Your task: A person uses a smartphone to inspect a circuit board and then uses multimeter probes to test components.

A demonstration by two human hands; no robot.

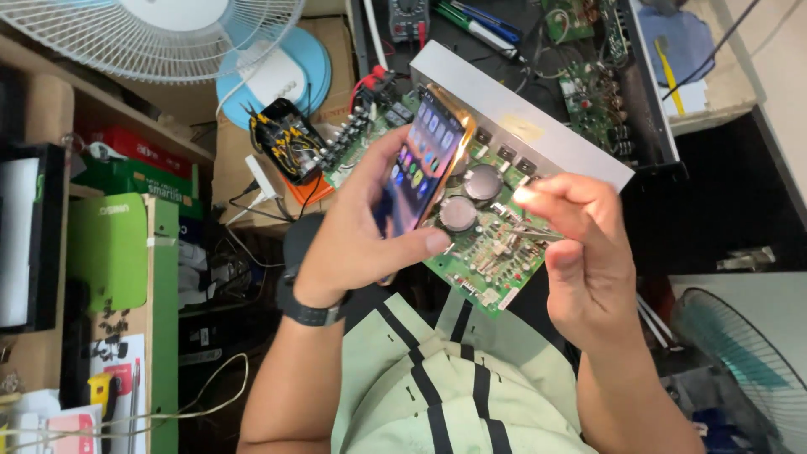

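Your phone (pixel 424 164) sits tilted over the circuit board (pixel 483 244), gripped by its edges in your left hand (pixel 361 235); it looks slick, so keep to the edges. Your right hand (pixel 580 252) pinches thin tweezers (pixel 530 231) just above the board's fragile parts.

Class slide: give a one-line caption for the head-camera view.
Left hand holds a lit smartphone over a green circuit board while right hand pinches tweezers.

Cramped, cluttered workshop corner

A white fan (pixel 160 29) looms top left over wooden shelves (pixel 101 105) stuffed with boxes; green cardboard (pixel 109 252) stands at left, a second fan (pixel 744 353) low right, cables trailing everywhere.
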